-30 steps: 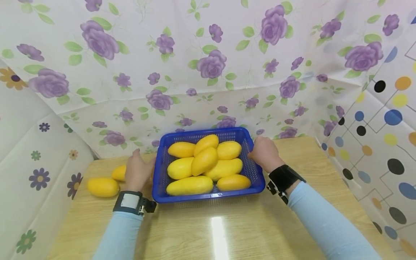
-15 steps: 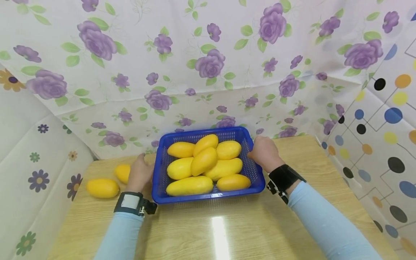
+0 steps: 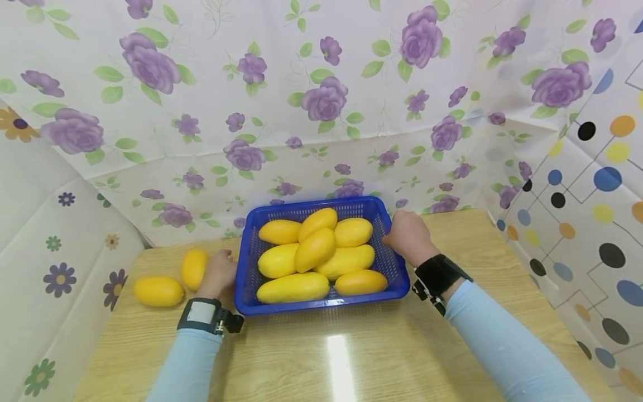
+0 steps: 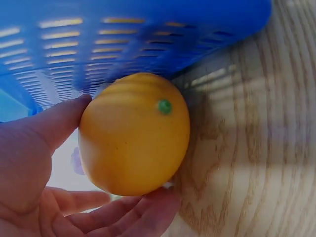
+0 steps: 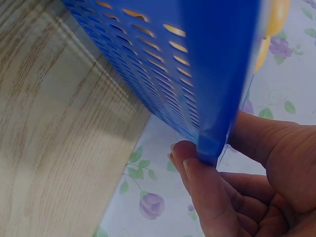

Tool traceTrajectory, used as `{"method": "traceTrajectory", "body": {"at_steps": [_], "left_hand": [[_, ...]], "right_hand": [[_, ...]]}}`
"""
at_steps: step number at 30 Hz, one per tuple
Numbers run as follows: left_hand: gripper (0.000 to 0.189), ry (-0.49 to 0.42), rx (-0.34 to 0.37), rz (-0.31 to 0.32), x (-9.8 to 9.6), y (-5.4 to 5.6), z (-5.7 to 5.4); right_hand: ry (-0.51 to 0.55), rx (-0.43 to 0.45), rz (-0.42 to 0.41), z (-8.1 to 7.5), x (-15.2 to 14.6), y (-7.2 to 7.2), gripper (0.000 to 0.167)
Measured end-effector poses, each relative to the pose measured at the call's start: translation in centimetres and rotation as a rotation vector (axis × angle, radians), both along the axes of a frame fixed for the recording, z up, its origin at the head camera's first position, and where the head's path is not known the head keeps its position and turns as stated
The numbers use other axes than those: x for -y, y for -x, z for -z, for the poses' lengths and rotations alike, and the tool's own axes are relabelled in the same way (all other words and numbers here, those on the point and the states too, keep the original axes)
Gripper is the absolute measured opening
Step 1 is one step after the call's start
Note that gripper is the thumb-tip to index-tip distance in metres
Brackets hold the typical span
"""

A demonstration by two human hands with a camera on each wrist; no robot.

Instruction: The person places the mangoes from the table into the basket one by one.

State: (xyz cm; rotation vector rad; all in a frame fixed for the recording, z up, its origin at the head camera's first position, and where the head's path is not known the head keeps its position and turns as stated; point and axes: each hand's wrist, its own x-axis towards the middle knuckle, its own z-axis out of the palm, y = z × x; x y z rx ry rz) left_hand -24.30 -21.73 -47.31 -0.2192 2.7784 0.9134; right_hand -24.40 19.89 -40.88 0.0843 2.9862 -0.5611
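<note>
A blue plastic basket [image 3: 321, 304] with slotted sides holds several yellow mangoes [image 3: 316, 248], two of them piled on top. My right hand [image 3: 409, 237] grips its right rim, thumb on the inner side and fingers under the outer edge in the right wrist view. Beside the left wall, my left hand [image 3: 218, 273] has thumb and fingers curled round a mango [image 4: 136, 138] with a green stem spot, low by the wooden table. This mango is mostly hidden in the head view. Another mango [image 3: 194, 269] lies just left of that hand.
One more mango [image 3: 158, 291] lies further left on the wooden table [image 3: 281, 357]. A floral curtain [image 3: 301, 139] rises along the table's back edge. Patterned sheets hang at the left and the right [image 3: 593, 223].
My left hand has moved slightly towards me, and its fingers have curled in. The mango beside it has turned and shows more fully. The right hand and the basket stay put.
</note>
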Motion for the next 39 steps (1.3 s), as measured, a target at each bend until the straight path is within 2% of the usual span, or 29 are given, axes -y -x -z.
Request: {"method": "traceTrajectory", "body": {"at_steps": [6, 10, 14, 18, 23, 28, 31, 33, 39], "left_hand": [[0.065, -0.101, 0.098, -0.011, 0.1, -0.8, -0.4], [0.077, -0.118, 0.105, -0.038, 0.4, -1.4, -1.0], [0.092, -0.111, 0.083, -0.100, 0.8, -2.0, -2.2], [0.093, -0.108, -0.026, -0.165, 1.1, -2.2, -3.8], [0.084, -0.083, -0.228, -0.241, 1.1, -2.3, -6.2], [0.082, -0.087, -0.413, -0.254, 0.2, -2.0, -8.3], [0.079, -0.110, -0.501, -0.231, -0.9, -1.7, -9.1], [0.075, -0.115, -0.550, -0.192, -1.8, -1.6, -9.6], [0.069, -0.047, -0.681, 0.031, -4.0, -1.2, -9.5]], "right_hand": [[0.013, 0.002, 0.005, 0.0, 0.1, 0.0, 0.022], [0.017, 0.011, 0.015, 0.1, 0.1, 0.0, 0.021], [0.016, 0.005, 0.014, 0.1, 0.1, 0.0, 0.021], [0.013, 0.000, 0.008, 0.1, 0.1, 0.1, 0.022], [0.009, 0.005, 0.006, 0.1, 0.0, 0.2, 0.022], [0.009, 0.004, 0.005, 0.1, 0.0, 0.2, 0.022], [0.011, 0.003, 0.007, 0.1, 0.0, 0.2, 0.023], [0.009, 0.003, 0.007, 0.1, 0.0, 0.2, 0.023], [0.002, 0.007, 0.012, 0.2, 0.1, 0.1, 0.024]]}}
